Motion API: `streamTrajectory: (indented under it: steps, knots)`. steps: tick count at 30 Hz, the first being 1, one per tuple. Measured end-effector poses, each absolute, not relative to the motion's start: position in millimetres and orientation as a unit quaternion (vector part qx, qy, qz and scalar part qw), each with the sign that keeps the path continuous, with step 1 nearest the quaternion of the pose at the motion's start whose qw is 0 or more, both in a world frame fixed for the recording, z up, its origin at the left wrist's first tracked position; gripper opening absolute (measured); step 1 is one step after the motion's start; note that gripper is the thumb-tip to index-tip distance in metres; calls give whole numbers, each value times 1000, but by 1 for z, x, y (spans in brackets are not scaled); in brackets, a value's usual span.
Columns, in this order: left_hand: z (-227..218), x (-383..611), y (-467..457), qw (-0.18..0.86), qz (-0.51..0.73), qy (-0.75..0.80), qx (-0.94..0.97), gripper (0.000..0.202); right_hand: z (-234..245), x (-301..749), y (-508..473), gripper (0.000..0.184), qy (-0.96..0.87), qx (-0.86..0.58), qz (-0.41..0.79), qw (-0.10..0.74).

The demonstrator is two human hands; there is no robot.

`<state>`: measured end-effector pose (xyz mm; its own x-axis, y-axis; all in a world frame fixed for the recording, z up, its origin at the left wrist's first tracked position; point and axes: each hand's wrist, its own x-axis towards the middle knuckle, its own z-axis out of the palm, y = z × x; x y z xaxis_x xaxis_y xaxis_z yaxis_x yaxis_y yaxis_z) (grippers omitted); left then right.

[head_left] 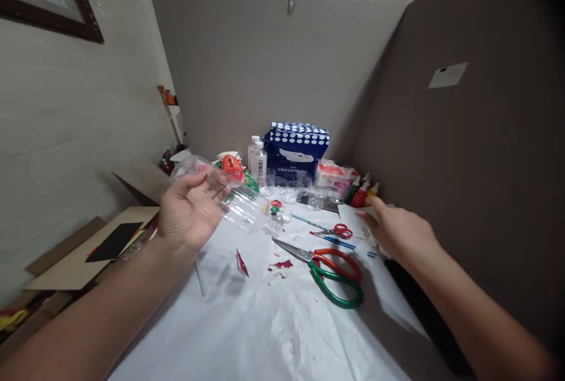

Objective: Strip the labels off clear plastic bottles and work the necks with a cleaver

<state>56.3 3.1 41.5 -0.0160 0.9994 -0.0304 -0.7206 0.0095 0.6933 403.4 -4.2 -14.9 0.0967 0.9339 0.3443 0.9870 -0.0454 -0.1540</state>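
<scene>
My left hand (188, 210) is raised above the white-covered table (265, 322), palm up, with its fingers curled under a clear plastic bottle (241, 201) that lies on its side with its cap end toward the right. My right hand (395, 231) reaches to the right side of the table, its fingers on a white sheet of paper (353, 219) near the paint bottles (362, 192). Whether it grips the sheet is hidden. Between the hands lie large scissors with red and green handles (329, 272) and small red-handled scissors (338, 231).
A blue dotted box (295, 148), white bottles (257, 160), clear cups (293, 189) and a packet (333, 175) stand at the back. Red paper scraps (282, 264) lie mid-table. Grey partitions (463, 151) close the back and right. Cardboard with a black sheet (112, 242) lies left.
</scene>
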Motion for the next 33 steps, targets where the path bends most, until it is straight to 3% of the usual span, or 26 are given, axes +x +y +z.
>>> streamTrajectory:
  steps: [2, 4, 6, 10, 15, 20, 26, 33]
  knots:
    - [38, 59, 3, 659, 649, 278, 258, 16, -13, 366, -20, 52, -710, -665, 31, 228]
    - [36, 64, 0, 674, 633, 282, 257, 18, -14, 325, -35, 75, -739, -532, 280, 304]
    - [37, 68, -4, 683, 624, 281, 253, 19, -16, 288, -44, 93, -690, -422, 488, 329]
    - [40, 68, -4, 669, 625, 319, 245, 12, -13, 240, -42, 69, -551, -350, 609, 451]
    - [42, 56, 3, 664, 545, 423, 288, 42, 2, 236, -9, 55, -546, -330, 580, 507]
    - [41, 49, -4, 655, 370, 413, 514, 40, 34, 273, 36, 52, -641, -371, 467, 483]
    - [41, 56, -20, 590, 112, 335, 726, 27, 68, 287, 84, 58, -794, -439, 300, 295]
    - [36, 60, -39, 343, 59, 425, 836, 37, 64, 231, 116, 41, -870, -466, 140, 86]
